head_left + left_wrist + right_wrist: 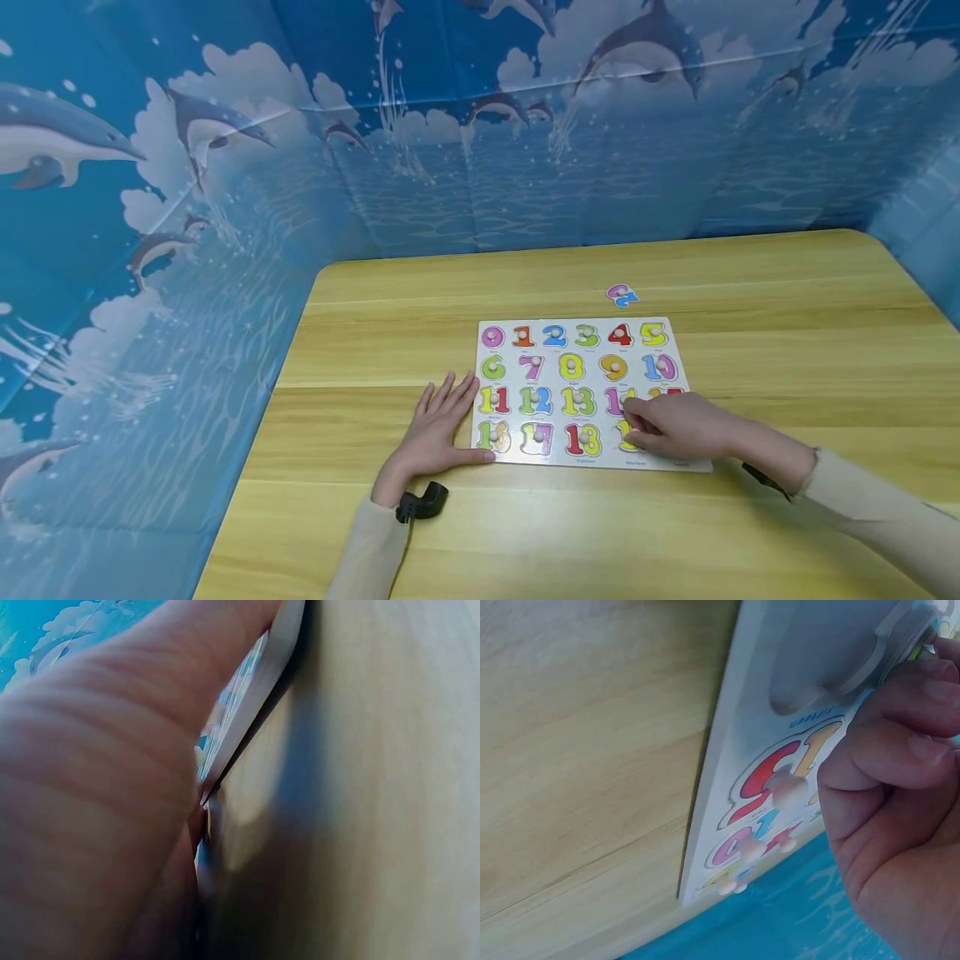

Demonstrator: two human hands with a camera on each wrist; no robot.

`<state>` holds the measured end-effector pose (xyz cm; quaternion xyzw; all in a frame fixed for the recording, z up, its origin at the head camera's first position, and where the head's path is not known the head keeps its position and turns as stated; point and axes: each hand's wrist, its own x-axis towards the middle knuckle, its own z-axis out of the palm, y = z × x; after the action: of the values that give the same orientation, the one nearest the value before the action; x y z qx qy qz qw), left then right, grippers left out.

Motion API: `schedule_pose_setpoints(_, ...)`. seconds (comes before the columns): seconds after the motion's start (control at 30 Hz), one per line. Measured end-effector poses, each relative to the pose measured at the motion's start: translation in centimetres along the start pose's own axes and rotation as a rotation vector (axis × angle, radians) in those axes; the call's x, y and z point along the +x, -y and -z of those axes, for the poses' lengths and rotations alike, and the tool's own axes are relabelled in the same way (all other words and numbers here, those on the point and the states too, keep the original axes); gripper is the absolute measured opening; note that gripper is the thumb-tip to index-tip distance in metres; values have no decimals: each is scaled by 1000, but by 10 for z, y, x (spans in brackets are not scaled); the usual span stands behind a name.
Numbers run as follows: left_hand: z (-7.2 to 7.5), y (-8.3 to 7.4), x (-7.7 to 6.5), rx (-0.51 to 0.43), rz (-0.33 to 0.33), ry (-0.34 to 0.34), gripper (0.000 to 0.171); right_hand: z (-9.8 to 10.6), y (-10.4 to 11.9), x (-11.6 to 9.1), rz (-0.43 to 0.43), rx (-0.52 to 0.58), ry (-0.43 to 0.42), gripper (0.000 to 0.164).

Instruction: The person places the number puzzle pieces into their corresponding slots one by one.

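Observation:
A white number puzzle board [592, 464] lies flat on the table, with rows of colorful knobbed number pieces in it. My left hand [435, 433] is spread flat at the board's left side, its thumb on the lower left corner and fingertips at the left edge. Over the lower right part, my right hand [675, 425] has its fingers curled and pinches a yellow number piece [625, 429] in the nineteen place; the knob and most of that piece are hidden. In the right wrist view, a bare recess [817, 652] shows beside the red and orange fifteen piece [765, 780].
A loose purple and blue number piece [622, 295] lies on the wooden table [375, 333] behind the board. Blue dolphin-print cloth [450, 192] hangs along the table's back and sides. A black wrist camera [423, 502] is strapped to the left wrist.

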<state>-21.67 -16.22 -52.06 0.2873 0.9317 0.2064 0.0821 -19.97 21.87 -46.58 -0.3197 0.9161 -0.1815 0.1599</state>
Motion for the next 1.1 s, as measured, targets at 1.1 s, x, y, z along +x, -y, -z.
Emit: schedule_pose_setpoints(1.1,3,-3,-2,-23,-22,-23,108,-6,8,3,-22,41,41,26)
